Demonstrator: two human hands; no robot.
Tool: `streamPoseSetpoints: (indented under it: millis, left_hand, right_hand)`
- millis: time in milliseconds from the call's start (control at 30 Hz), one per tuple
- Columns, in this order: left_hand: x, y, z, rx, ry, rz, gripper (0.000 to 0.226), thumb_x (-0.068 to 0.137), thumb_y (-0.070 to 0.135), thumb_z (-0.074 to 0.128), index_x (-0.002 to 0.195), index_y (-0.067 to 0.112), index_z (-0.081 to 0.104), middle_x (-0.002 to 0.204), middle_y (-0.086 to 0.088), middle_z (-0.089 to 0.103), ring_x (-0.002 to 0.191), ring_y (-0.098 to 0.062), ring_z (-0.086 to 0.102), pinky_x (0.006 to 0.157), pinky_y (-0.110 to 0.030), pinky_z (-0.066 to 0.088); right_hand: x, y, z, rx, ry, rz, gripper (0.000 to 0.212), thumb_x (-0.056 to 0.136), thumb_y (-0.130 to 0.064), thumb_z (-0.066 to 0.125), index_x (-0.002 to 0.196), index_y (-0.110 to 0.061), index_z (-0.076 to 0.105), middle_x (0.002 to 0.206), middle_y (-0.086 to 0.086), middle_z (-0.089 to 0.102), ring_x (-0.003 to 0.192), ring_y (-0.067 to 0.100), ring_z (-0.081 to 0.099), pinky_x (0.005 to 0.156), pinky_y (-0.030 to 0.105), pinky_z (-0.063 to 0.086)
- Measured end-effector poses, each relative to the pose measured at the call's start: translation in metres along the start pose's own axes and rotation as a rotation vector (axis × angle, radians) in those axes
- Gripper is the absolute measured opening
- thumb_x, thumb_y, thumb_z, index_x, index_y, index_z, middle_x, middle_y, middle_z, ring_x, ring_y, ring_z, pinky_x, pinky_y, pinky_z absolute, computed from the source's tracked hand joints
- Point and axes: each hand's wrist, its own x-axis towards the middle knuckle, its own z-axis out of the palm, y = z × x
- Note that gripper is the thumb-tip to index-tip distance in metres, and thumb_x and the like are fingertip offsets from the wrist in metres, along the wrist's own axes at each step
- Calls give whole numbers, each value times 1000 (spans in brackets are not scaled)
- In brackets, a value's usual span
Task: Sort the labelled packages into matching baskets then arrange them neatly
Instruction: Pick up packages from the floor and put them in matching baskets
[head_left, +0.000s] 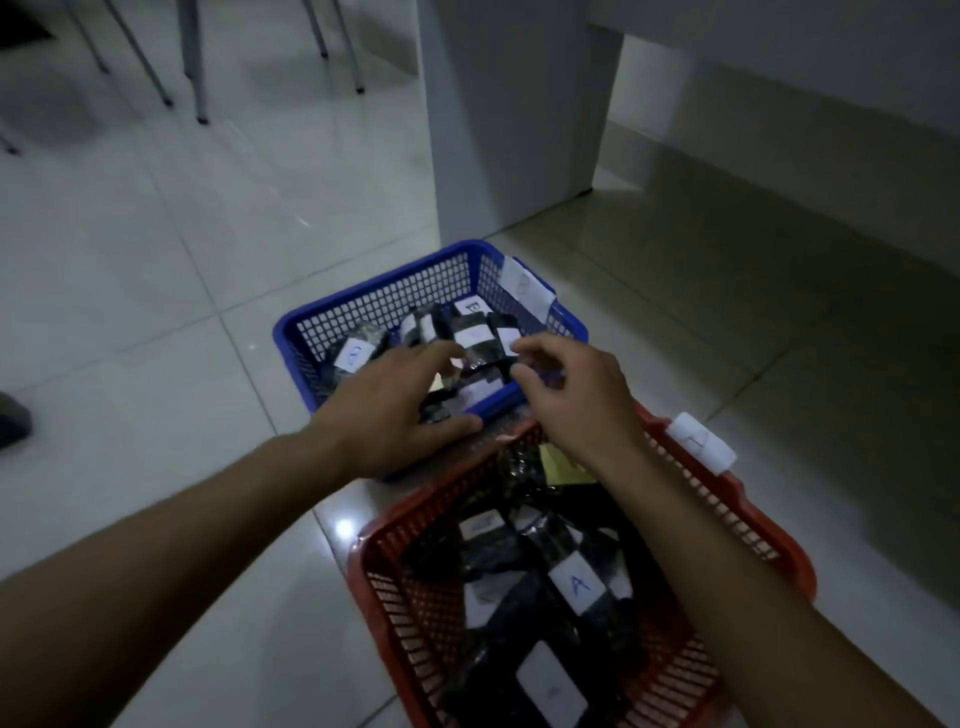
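Now both hands reach into the blue basket (332, 332).
Left hand (384, 410) spreads open over black packages (470, 340); right hand (571, 395) hovers, fingers loosely curled, holding nothing.

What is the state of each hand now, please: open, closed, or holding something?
Left hand: open, fingers spread over the packages at the near edge of the blue basket.
Right hand: fingers loosely curled above the same basket; whether it holds anything cannot be told.

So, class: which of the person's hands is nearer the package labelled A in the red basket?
Right. The right hand hovers over the red basket's far end, beyond the package labelled A; the left hand reaches into the blue basket.
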Motion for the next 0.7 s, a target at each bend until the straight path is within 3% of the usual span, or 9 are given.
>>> streamPoseSetpoints:
  millis: [100,200,333,467,700]
  left_hand:
    - [-11,-35,-33,22,63,-40,72,72,75,42,126,27,45,120,6,58,106,-16,55,84,-38,50]
    - [-29,-66,-63,111,92,-63,80,71,75,41,132,23,44,126,3,57,110,-20,54,87,-36,47]
    - [-67,-114,-100,212,70,-102,71,79,71,53,134,27,40,127,6,55,113,-18,52,88,-35,47]
    - [-129,-176,-143,290,-12,-169,70,82,67,52,138,28,35,132,11,50,120,-13,47,92,-32,45]
    - [-264,-302,-176,247,9,-355,61,83,65,54,131,30,41,129,11,52,115,-14,50,91,-35,46]
  right_hand:
    - [15,-31,18,60,-71,-67,29,93,-35,64,119,-21,67,109,-8,69,98,5,62,87,30,55]
    - [32,-75,43,-26,-138,-160,36,89,-42,66,120,-24,65,113,-8,67,102,9,61,89,28,50]
    - [50,-141,84,-132,-261,-272,41,88,-41,67,125,-23,60,115,-6,64,104,11,59,87,29,48]
    - [53,-205,133,-249,-345,-367,46,88,-44,67,128,-23,57,119,-5,62,106,13,58,88,28,46]
    - [32,-307,244,-329,-437,-505,48,87,-47,67,128,-28,54,121,-8,59,102,6,53,86,25,43]
